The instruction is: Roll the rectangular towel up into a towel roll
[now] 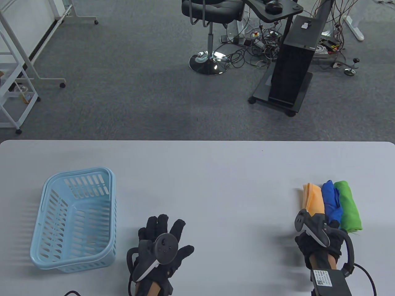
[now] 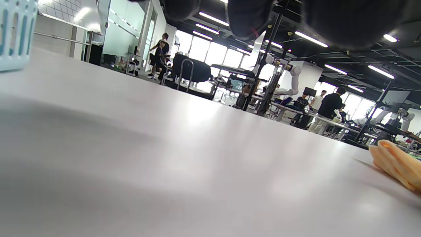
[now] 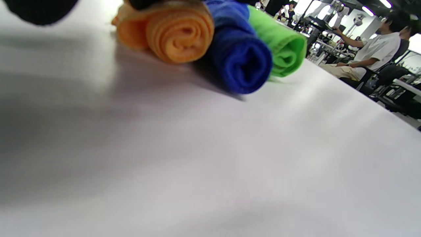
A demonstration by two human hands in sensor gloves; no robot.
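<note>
We see three soft, fuzzy towel rolls lying side by side and touching on the right of the smooth, pale grey tabletop: an orange roll, a blue roll and a green roll. In the right wrist view their near ends show as tight spirals of folded cloth, the orange one with clear concentric layers, the blue one deep and plush, the green one thinner and smoother.

Our right hand, in a black knit sensor glove, sits at the near end of the orange and blue rolls. Its fingers reach under the tracker toward the orange roll; we cannot tell whether they grip it or only rest on it.

Our left hand lies flat on the bare tabletop, fingers spread and holding nothing, well apart from the rolls.

On the left stands a light blue plastic basket with slotted walls and rounded corners.
</note>
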